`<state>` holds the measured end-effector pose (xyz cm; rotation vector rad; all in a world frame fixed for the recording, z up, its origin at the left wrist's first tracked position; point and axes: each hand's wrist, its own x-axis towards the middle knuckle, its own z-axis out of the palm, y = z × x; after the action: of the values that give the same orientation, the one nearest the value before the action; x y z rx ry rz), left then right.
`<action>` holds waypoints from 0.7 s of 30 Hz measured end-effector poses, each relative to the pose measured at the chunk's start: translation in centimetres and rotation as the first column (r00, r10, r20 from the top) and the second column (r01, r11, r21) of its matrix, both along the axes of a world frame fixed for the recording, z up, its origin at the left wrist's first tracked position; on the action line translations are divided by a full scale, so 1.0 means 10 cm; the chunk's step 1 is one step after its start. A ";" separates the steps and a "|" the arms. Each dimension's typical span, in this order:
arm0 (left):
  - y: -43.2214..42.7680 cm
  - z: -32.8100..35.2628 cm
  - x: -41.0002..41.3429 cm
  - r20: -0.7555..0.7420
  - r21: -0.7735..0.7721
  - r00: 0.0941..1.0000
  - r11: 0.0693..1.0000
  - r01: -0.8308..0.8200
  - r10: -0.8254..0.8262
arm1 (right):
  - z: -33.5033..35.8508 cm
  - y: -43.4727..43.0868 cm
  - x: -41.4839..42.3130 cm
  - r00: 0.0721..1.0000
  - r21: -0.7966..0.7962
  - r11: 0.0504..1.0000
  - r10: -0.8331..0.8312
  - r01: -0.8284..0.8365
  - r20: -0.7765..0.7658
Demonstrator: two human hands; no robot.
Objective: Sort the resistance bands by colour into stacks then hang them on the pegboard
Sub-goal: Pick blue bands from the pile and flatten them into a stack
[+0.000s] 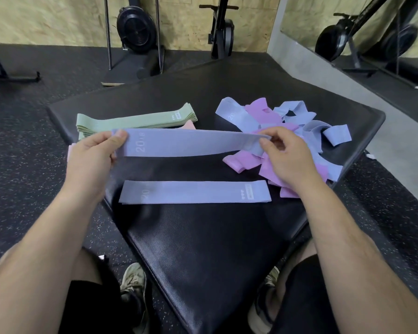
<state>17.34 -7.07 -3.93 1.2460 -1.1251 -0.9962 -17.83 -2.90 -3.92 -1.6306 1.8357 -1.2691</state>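
Note:
A blue-grey resistance band (186, 143) marked "20 LB" is stretched flat in the air between my hands. My left hand (92, 160) pinches its left end and my right hand (287, 157) pinches its right end. Below it, a flat stack of blue-grey bands (193, 192) lies on the black mat (203, 249). Behind my left hand sits a green stack (135, 120), with a pink stack (190, 125) partly hidden behind the held band. An unsorted heap of purple and blue-grey bands (287, 121) lies at the right. No pegboard is in view.
The mat lies on speckled rubber gym flooring (22, 141). Exercise machines (135, 27) stand along the far wooden wall, and a mirror (372, 32) is at the right. My knees and shoes (133, 283) are at the mat's near edge.

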 end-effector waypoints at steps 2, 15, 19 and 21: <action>0.02 -0.01 0.05 0.047 0.048 0.999 0.999 0.009 -0.011 | 0.04 0.07 -0.03 0.988 -0.019 0.999 0.042 -0.040 0.151; 0.32 -0.20 0.16 0.565 0.165 0.819 0.986 0.010 -0.102 | -0.09 0.39 -0.14 0.991 0.362 0.929 0.113 -0.078 -0.075; 0.33 -0.23 0.16 0.591 0.160 0.801 0.987 -0.001 -0.095 | -0.14 0.41 -0.12 0.985 0.369 0.927 0.121 -0.067 -0.124; 0.32 -0.24 0.16 0.606 0.157 0.789 0.988 0.003 -0.099 | -0.14 0.42 -0.11 0.981 0.359 0.931 0.130 -0.071 -0.142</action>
<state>18.98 -3.82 -6.29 1.7418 -1.6122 -0.7294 -18.89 1.26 -5.36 -1.6393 1.9124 -0.7261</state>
